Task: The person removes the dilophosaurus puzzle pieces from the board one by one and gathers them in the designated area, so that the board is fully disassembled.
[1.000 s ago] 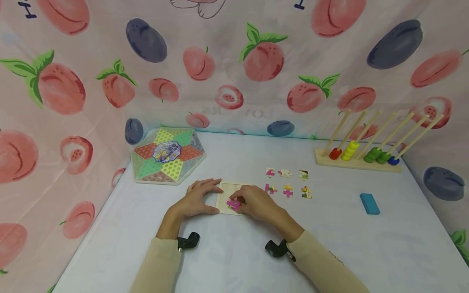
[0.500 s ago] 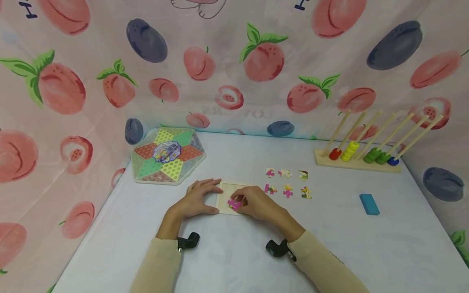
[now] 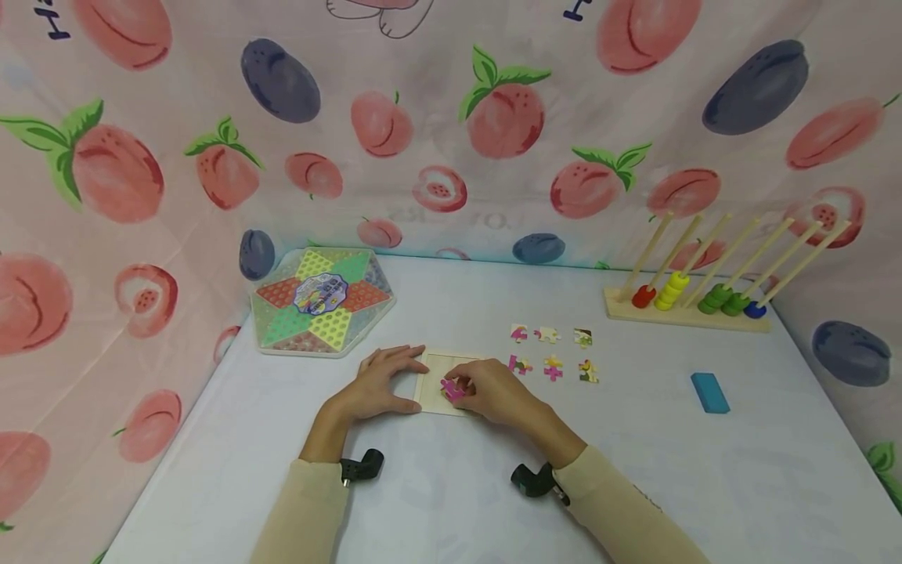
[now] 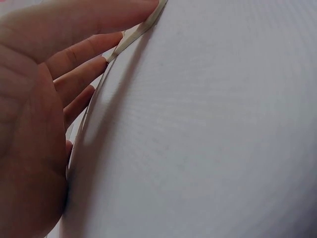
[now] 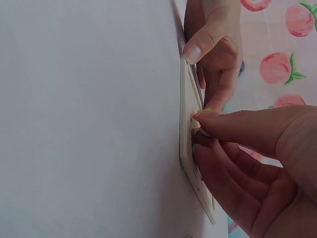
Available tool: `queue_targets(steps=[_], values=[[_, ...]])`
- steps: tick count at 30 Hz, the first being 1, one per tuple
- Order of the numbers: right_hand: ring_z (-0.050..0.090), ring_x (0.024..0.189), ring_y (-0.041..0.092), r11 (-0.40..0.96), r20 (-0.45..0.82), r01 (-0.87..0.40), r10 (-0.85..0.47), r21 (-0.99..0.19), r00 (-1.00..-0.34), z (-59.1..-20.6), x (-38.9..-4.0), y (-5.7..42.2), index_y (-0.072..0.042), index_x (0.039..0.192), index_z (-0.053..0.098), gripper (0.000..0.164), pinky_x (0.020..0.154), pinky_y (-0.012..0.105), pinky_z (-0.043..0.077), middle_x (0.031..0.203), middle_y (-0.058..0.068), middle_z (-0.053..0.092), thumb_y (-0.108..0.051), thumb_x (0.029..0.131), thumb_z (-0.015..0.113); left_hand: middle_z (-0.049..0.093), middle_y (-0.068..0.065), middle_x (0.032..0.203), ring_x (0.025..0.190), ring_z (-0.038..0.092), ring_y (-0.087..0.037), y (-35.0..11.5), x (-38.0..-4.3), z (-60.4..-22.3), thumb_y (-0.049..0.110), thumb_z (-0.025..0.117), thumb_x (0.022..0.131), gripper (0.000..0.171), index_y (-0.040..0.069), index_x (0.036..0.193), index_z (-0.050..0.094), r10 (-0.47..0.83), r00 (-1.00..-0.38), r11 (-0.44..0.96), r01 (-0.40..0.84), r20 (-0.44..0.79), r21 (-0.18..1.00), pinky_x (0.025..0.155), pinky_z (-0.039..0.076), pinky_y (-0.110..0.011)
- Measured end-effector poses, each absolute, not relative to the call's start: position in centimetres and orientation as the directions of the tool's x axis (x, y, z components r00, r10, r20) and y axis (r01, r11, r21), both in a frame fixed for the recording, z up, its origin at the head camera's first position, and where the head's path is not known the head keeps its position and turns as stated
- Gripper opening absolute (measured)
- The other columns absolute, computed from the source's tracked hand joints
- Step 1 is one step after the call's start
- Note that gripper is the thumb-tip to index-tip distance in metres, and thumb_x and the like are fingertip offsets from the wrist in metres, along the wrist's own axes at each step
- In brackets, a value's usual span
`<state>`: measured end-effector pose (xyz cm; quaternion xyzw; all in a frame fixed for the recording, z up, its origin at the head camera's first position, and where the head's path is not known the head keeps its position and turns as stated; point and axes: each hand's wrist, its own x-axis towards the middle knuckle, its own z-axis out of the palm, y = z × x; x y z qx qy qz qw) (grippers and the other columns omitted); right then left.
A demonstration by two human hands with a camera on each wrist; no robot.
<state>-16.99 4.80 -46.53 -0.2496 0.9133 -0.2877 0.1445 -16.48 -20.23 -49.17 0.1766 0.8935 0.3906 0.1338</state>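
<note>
In the head view a shallow wooden puzzle tray lies flat on the table between the hands. My right hand pinches a pink jigsaw piece between thumb and fingers, just over the tray; the piece looks tilted. In the right wrist view, curled fingers hide most of that piece. My left hand spreads along the tray's left side, thumb and fingertips touching its edge. The left wrist view has the thumb against the pale wooden rim. Whether any other piece lies under the right hand cannot be seen.
Several loose jigsaw pieces lie in two rows right of the tray. Farther right are a blue block and a wooden peg stand with coloured beads. A hexagonal Chinese checkers board sits at the back left.
The pink jigsaw piece has shifted slightly right and tipped up in the right hand's fingers. The left hand has stayed at the tray's edge.
</note>
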Motion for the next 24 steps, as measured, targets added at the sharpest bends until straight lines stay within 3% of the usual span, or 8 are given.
queue_targets(steps=[14,24], values=[[0.064,0.076,0.009,0.637,-0.138,-0.259,-0.504,-0.726,-0.853,-46.4,-17.2,5.6,-0.018,0.127,0.062,0.049,0.068,0.022,0.055,0.091,-0.004,0.072,-0.015,0.083,0.084,0.039,0.002,0.166,0.158,0.023,-0.030,-20.2,-16.5,-49.1,0.025,0.087,0.076,0.055,0.023,0.127,0.068,0.420,-0.900,0.646,0.207,-0.117,0.735,0.126,0.001,-0.061],[0.069,0.079,0.009,0.612,-0.134,-0.173,-0.422,-0.772,-0.897,-45.0,-17.8,6.7,-0.018,0.107,0.067,0.031,0.069,0.023,0.059,0.091,-0.002,0.078,-0.018,0.083,0.085,0.039,0.002,0.166,0.158,0.021,-0.030,-20.2,-16.5,-49.1,0.024,0.087,0.075,0.055,0.023,0.127,0.069,0.416,-0.901,0.634,0.192,-0.121,0.749,0.127,0.000,-0.059]])
